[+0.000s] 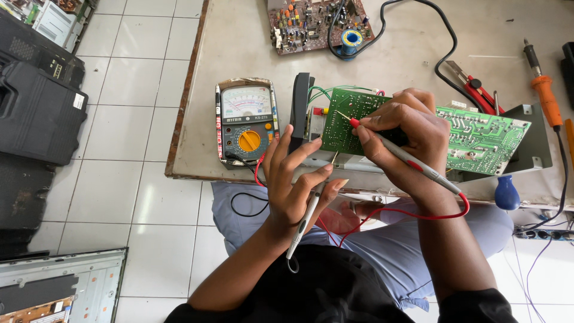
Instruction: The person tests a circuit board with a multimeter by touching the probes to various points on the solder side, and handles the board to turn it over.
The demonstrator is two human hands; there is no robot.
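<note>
Grey worktable (239,36) with wooden edging stands on white floor tiles (131,90).

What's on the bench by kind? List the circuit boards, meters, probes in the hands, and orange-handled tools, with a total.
Circuit boards: 3, two green, one brown
Analog multimeter: 1
Test probes: 2, red-tipped in the right hand, grey in the left hand
Orange-handled tool: 1
Total: 7
</note>
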